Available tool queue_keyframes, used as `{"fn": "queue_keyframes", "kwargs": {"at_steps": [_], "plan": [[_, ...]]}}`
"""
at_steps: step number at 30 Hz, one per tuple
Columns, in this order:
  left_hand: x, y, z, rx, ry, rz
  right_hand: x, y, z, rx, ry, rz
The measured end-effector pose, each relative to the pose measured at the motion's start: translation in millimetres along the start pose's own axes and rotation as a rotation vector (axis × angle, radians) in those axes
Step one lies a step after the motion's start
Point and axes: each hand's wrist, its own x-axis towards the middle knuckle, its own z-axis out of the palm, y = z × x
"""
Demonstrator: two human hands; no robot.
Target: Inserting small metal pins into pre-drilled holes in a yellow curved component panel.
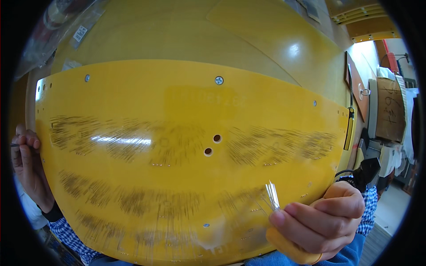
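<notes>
A large glossy yellow panel [186, 106] fills the middle, with many thin metal pins standing up from it in dark bands. At its lower right, my right hand [321, 217] is closed, thumb against forefinger, on a small bundle of thin silvery pins [272, 196] fanned a little at their tips. The bundle is held above the panel's pin-covered area. My left hand [27, 162] is beside the panel's left edge, its thumb and fingers pinched together. A short dark sliver shows at those fingers; what it is I cannot make out.
Two round holes and several screws, such as one screw [219, 80], mark the panel. Behind lies a translucent yellow sheet [177, 31]. Clear plastic bags [82, 33] lie at the far left. A cardboard box [390, 108] stands at the right, near a brown board [356, 86].
</notes>
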Motion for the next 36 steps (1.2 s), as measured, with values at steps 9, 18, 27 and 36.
{"fn": "queue_keyframes", "kwargs": {"at_steps": [9,18,27,36], "plan": [[-8,7,0,0.035,0.026,0.009,5,2,-6,0.337,-0.018,0.24],[0,0,-3,-0.015,0.002,0.01,7,10,-11,0.467,-0.006,0.144],[1,1,-4,0.109,0.008,0.061,4,4,-1,0.005,-0.06,-0.002],[4,3,8,0.128,-0.017,0.088,7,4,-18,0.255,-0.129,0.199]]}}
